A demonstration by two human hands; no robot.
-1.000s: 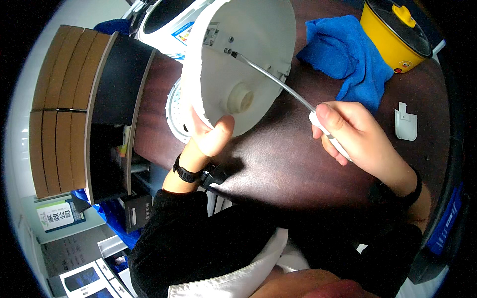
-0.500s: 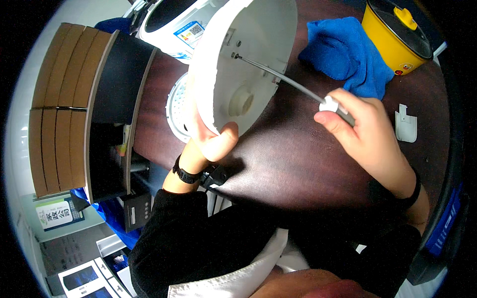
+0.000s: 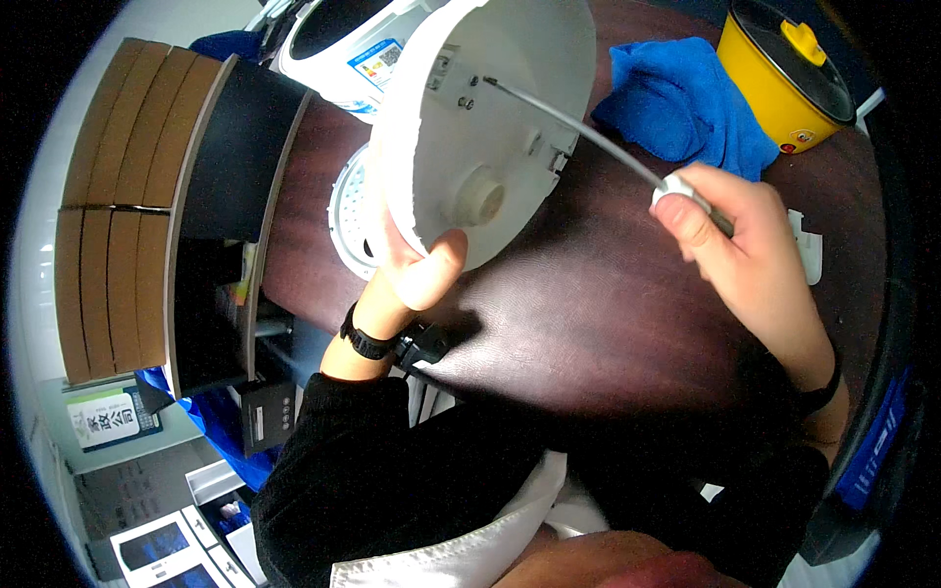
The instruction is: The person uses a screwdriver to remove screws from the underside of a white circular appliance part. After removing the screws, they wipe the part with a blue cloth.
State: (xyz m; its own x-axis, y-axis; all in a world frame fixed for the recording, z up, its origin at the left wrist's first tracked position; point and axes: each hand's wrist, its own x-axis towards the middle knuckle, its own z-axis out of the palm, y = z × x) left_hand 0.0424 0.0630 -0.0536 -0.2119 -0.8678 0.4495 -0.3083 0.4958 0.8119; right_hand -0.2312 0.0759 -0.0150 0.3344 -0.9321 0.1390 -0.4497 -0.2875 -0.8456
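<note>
In the upper centre, a white bowl-shaped plastic housing [image 3: 524, 157] is leaning sideways, the left hand [image 3: 420, 274] gripping its lower rim, fingers mostly hiding behind. Right of centre, the right hand [image 3: 743, 235] is curling its fingers around a white-handled, steel-shafted screwdriver [image 3: 603, 141].

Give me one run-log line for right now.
left hand: gripping white plastic housing by rim | right hand: holding screwdriver by handle | screwdriver tip: inside housing, contact unclear | blue cloth: on table
</note>
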